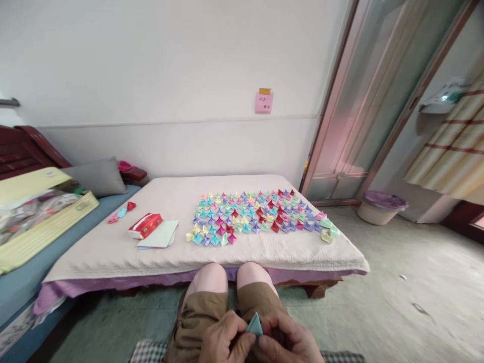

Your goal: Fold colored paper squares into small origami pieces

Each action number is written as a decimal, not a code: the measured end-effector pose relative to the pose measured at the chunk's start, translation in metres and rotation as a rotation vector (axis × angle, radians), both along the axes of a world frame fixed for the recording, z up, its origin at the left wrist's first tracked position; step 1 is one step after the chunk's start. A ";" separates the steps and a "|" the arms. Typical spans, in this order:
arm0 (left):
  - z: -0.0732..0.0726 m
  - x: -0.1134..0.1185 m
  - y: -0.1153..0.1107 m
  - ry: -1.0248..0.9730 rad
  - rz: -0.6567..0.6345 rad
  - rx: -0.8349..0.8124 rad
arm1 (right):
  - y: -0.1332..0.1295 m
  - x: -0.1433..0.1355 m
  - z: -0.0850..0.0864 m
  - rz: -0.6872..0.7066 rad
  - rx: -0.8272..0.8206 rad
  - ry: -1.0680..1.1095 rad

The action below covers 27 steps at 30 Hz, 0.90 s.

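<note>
Head view: our left hand (226,339) and right hand (290,337) pinch folded teal paper (255,324) between fingers (237,324); likely mid-fold, next crease needing even pressure.

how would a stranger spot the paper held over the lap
From the cream-covered platform, come down to the brown shorts. Over them, the left grip and right grip pinch a pale teal paper triangle. Unlike the folded papers sitting on the platform, it alone is held.

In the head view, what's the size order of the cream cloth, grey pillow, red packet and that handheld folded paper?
Largest to smallest:
Cream cloth
Grey pillow
Red packet
Folded paper

Nearness to the camera enlarges the paper.
</note>
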<state>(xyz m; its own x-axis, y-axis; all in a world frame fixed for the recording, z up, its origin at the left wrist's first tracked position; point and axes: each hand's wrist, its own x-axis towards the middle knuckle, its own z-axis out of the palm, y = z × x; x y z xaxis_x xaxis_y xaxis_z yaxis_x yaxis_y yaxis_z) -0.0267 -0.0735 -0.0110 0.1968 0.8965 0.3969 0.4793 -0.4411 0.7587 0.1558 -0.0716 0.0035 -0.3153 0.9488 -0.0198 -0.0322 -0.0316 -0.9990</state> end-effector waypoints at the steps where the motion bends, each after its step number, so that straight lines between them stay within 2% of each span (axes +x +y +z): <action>1: 0.001 0.001 0.000 -0.044 0.014 -0.040 | 0.002 0.000 0.002 0.003 0.003 0.006; 3: 0.004 0.002 0.000 -0.144 0.027 -0.147 | 0.004 -0.001 0.003 -0.017 0.003 0.042; 8: 0.013 0.000 0.004 -0.492 -0.149 -0.630 | 0.007 -0.004 -0.013 0.031 -0.220 0.304; 13: 0.015 0.002 0.006 -0.777 -0.205 -0.929 | 0.006 -0.006 -0.028 0.074 -0.311 0.357; 19: 0.001 0.001 0.010 -0.984 -0.300 -1.066 | 0.006 -0.006 -0.029 0.088 -0.406 0.287; 23: -0.005 -0.001 0.014 -1.028 -0.402 -1.144 | 0.010 -0.007 -0.032 0.134 -0.498 0.384; 27: -0.002 0.001 0.013 -1.121 -0.334 -1.186 | 0.013 -0.010 -0.041 0.128 -0.549 0.412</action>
<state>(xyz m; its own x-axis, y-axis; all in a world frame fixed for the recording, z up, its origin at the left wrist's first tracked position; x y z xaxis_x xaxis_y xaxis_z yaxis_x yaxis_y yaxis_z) -0.0259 -0.0603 -0.0135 0.5357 0.7634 -0.3609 -0.4884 0.6288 0.6051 0.1456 -0.0584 -0.0375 -0.5085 0.7907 -0.3409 -0.3674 -0.5573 -0.7446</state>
